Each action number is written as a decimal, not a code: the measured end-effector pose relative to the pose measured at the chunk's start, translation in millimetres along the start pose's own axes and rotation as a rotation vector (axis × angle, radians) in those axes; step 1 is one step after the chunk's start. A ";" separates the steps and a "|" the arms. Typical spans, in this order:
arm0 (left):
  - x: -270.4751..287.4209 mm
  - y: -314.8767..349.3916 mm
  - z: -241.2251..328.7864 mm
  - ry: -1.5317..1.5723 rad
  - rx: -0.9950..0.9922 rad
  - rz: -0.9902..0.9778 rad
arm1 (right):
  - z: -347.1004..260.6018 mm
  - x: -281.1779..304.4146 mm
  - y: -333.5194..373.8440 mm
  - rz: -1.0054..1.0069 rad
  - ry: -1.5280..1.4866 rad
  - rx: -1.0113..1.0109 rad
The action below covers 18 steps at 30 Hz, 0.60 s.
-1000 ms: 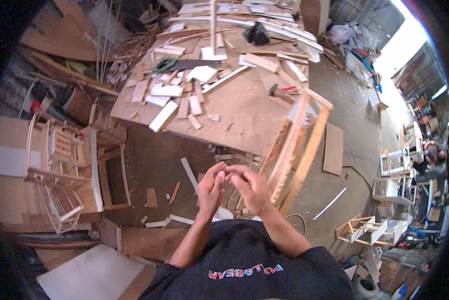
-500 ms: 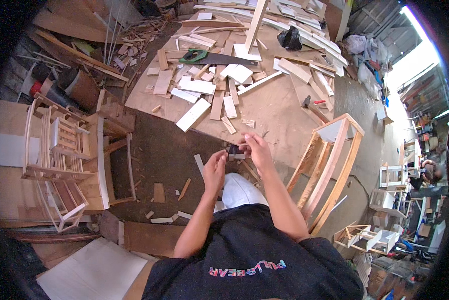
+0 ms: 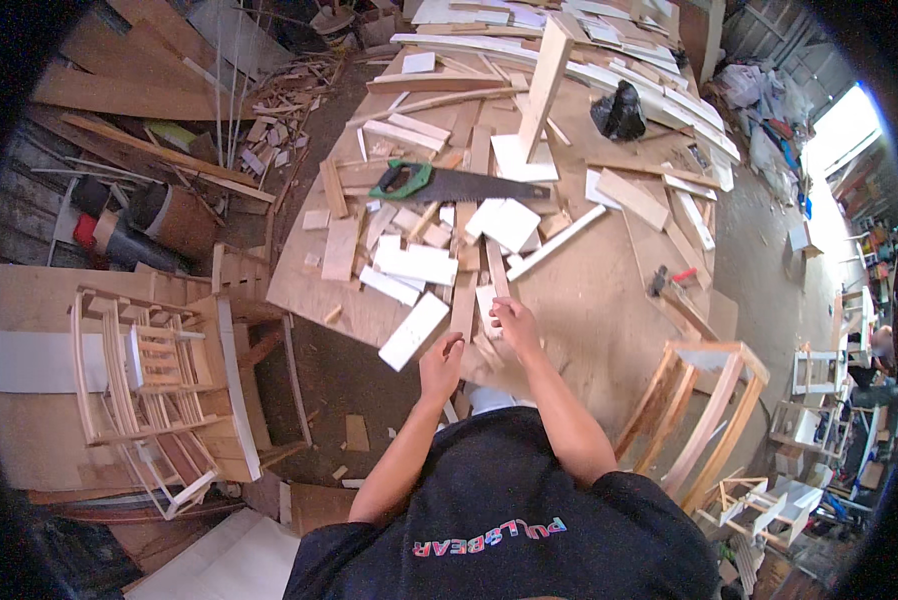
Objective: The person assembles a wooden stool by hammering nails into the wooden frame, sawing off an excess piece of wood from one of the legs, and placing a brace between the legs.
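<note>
Left hand [image 3: 440, 370] and right hand [image 3: 515, 328] held apart near wood scraps [image 3: 413, 332], grip can't be told tbh; colourful lettering [image 3: 462, 547] printed on black shirt [image 3: 509, 480].

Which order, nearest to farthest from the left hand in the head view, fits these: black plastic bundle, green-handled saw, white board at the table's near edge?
1. White board: just ahead-left of the left hand, at the near edge of the table.
2. Green-handled saw: farther across the table.
3. Black plastic bundle: beyond the saw, toward the right.
</note>
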<state>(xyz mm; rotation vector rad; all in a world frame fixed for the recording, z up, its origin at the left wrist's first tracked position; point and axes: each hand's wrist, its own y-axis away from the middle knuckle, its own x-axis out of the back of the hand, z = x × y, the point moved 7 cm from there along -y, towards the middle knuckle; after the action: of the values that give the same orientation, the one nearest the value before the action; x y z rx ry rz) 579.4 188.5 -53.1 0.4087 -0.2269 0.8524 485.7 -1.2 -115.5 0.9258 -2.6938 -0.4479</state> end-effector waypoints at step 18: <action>2.0 -116.6 7.7 0.149 0.015 -0.029 | -168.9 -33.4 -239.4 0.007 1.230 0.582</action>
<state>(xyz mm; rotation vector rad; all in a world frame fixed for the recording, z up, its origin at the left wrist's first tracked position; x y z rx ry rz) 669.9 118.0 -75.5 0.3599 -0.0765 0.8529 699.8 -194.0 -52.8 0.8711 -1.6375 0.7383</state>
